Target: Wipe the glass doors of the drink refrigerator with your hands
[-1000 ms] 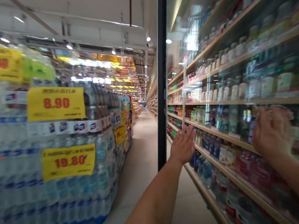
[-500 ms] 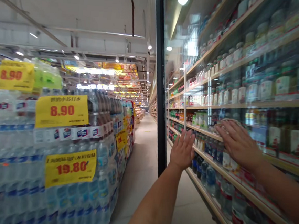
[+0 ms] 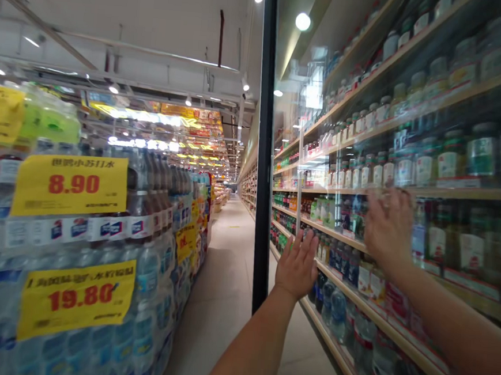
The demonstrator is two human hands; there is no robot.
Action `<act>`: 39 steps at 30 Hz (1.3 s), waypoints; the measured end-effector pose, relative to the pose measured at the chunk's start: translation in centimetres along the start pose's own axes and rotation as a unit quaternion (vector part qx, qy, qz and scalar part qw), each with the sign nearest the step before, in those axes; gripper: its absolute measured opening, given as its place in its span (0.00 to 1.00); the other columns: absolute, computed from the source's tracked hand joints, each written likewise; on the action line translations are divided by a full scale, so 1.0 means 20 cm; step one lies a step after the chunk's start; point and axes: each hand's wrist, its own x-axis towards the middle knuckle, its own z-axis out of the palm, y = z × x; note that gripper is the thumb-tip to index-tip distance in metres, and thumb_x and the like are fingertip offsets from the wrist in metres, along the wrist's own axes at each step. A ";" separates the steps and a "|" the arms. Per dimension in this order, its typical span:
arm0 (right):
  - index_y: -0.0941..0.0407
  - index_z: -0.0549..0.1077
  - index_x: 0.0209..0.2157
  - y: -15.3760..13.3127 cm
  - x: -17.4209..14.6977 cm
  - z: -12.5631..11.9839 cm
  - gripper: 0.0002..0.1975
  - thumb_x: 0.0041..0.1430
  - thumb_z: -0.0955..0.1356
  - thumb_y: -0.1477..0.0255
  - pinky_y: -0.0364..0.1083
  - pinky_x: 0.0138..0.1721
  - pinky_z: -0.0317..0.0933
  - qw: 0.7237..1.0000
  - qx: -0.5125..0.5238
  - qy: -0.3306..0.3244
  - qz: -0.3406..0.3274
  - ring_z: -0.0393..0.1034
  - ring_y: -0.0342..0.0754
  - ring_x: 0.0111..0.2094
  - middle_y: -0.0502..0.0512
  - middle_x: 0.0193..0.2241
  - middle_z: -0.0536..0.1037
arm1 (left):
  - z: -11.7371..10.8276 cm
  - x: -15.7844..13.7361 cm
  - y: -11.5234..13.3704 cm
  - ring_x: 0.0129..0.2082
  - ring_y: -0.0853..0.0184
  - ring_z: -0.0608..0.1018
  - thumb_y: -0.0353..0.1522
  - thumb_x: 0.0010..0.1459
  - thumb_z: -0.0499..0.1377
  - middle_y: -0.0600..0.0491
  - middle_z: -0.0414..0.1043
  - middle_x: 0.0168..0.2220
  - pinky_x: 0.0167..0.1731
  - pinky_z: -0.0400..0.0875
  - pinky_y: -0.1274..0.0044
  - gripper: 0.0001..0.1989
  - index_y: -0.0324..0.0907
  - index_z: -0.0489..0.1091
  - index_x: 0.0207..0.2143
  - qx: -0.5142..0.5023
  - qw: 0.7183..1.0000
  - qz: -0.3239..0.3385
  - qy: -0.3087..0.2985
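Observation:
My left hand (image 3: 297, 266) lies with fingers stretched on the glass door (image 3: 288, 150), near its dark frame (image 3: 265, 154), and holds nothing. Higher up and to the right, my right hand (image 3: 388, 230) is raised against the same glass, blurred by motion. A pale cloth (image 3: 379, 193) shows a little at its fingertips, pressed between hand and glass; most of it is hidden. Through the pane, shelves of drink bottles (image 3: 450, 160) are visible behind both hands.
On the left, stacked packs of bottled water (image 3: 103, 343) carry yellow price signs (image 3: 71, 185). A pale floor aisle (image 3: 222, 266) runs between the stack and the door. Lower shelves (image 3: 379, 313) with large bottles stand at the right.
My right hand has swung from slanting left to more upright on the glass, with the cloth now mostly covered. My left hand stays on the pane. The view has turned slightly to the right.

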 end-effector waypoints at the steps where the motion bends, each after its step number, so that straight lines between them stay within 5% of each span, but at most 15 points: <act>1: 0.53 0.59 0.69 -0.09 -0.01 0.02 0.30 0.66 0.63 0.71 0.70 0.65 0.52 0.999 0.011 -0.025 -0.045 0.44 0.71 0.70 0.62 0.72 0.47 | 0.00 0.00 0.00 0.72 0.55 0.48 0.36 0.65 0.53 0.48 0.48 0.71 0.69 0.54 0.60 0.33 0.37 0.52 0.70 0.002 1.000 0.001 0.003; 5: 0.52 0.56 0.70 -0.28 -0.08 0.06 0.33 0.64 0.63 0.76 0.65 0.66 0.54 0.980 0.046 -0.071 -0.181 0.45 0.63 0.71 0.60 0.70 0.56 | 0.02 0.00 -0.02 0.72 0.54 0.49 0.36 0.65 0.53 0.48 0.47 0.72 0.68 0.56 0.61 0.32 0.37 0.53 0.69 0.017 1.000 0.007 0.016; 10: 0.50 0.55 0.70 -0.02 -0.17 -0.03 0.34 0.64 0.61 0.79 0.61 0.65 0.57 0.943 0.041 -0.126 -0.305 0.48 0.58 0.71 0.56 0.69 0.58 | 0.01 0.00 -0.02 0.72 0.54 0.52 0.37 0.65 0.54 0.50 0.49 0.71 0.67 0.59 0.62 0.31 0.39 0.56 0.69 0.032 1.000 0.000 -0.001; 13: 0.50 0.50 0.71 0.29 -0.23 -0.12 0.36 0.64 0.62 0.78 0.64 0.66 0.55 0.970 0.014 -0.091 -0.225 0.48 0.61 0.70 0.60 0.69 0.57 | 0.00 0.01 -0.02 0.71 0.54 0.54 0.37 0.65 0.53 0.50 0.52 0.70 0.66 0.59 0.62 0.31 0.40 0.56 0.69 0.036 0.999 -0.006 -0.008; 17: 0.53 0.50 0.72 0.63 -0.26 -0.19 0.34 0.67 0.61 0.72 0.70 0.65 0.54 0.999 -0.045 -0.008 -0.004 0.49 0.69 0.69 0.67 0.70 0.52 | 0.00 0.01 -0.01 0.71 0.54 0.54 0.37 0.65 0.54 0.50 0.52 0.70 0.67 0.56 0.63 0.31 0.39 0.57 0.68 0.035 0.999 -0.005 0.002; 19: 0.57 0.53 0.71 0.67 -0.22 -0.17 0.32 0.67 0.60 0.70 0.73 0.64 0.52 0.993 -0.054 0.046 0.094 0.49 0.73 0.69 0.71 0.70 0.52 | 0.00 0.01 -0.01 0.71 0.55 0.53 0.37 0.65 0.54 0.49 0.51 0.71 0.68 0.55 0.63 0.31 0.39 0.56 0.68 0.035 0.999 -0.004 0.005; 22: 0.61 0.56 0.69 0.52 -0.10 -0.09 0.30 0.67 0.58 0.70 0.74 0.64 0.49 0.983 -0.051 0.090 0.154 0.47 0.73 0.69 0.74 0.69 0.53 | 0.01 0.01 -0.01 0.72 0.55 0.51 0.38 0.65 0.54 0.49 0.49 0.71 0.69 0.52 0.64 0.32 0.39 0.55 0.69 0.036 0.999 -0.003 0.006; 28: 0.59 0.57 0.69 -0.16 0.00 0.05 0.30 0.66 0.59 0.76 0.64 0.67 0.49 0.998 0.000 -0.049 -0.032 0.40 0.62 0.72 0.66 0.69 0.55 | 0.01 0.02 -0.01 0.73 0.55 0.48 0.37 0.66 0.53 0.49 0.48 0.71 0.69 0.50 0.62 0.31 0.39 0.55 0.69 0.023 1.000 0.000 -0.010; 31: 0.55 0.58 0.68 -0.32 -0.07 0.06 0.29 0.67 0.59 0.76 0.61 0.67 0.50 0.983 0.026 -0.104 -0.149 0.42 0.59 0.72 0.59 0.70 0.56 | 0.01 0.03 -0.01 0.73 0.55 0.47 0.36 0.66 0.53 0.49 0.48 0.71 0.69 0.49 0.61 0.30 0.39 0.56 0.69 0.007 1.000 -0.003 -0.021; 35: 0.51 0.59 0.68 -0.15 -0.19 0.00 0.29 0.66 0.60 0.76 0.59 0.67 0.51 0.953 0.037 -0.145 -0.263 0.43 0.56 0.72 0.55 0.70 0.58 | 0.01 0.04 -0.01 0.73 0.56 0.45 0.35 0.67 0.52 0.48 0.48 0.71 0.70 0.46 0.62 0.29 0.38 0.56 0.69 -0.010 1.000 -0.009 -0.019; 39: 0.52 0.55 0.70 0.25 -0.30 -0.13 0.31 0.67 0.60 0.76 0.62 0.68 0.50 0.975 0.003 -0.110 -0.194 0.43 0.59 0.72 0.61 0.69 0.56 | 0.01 0.03 0.00 0.73 0.56 0.43 0.35 0.68 0.52 0.47 0.46 0.71 0.71 0.44 0.62 0.30 0.37 0.55 0.69 -0.020 1.000 -0.011 -0.011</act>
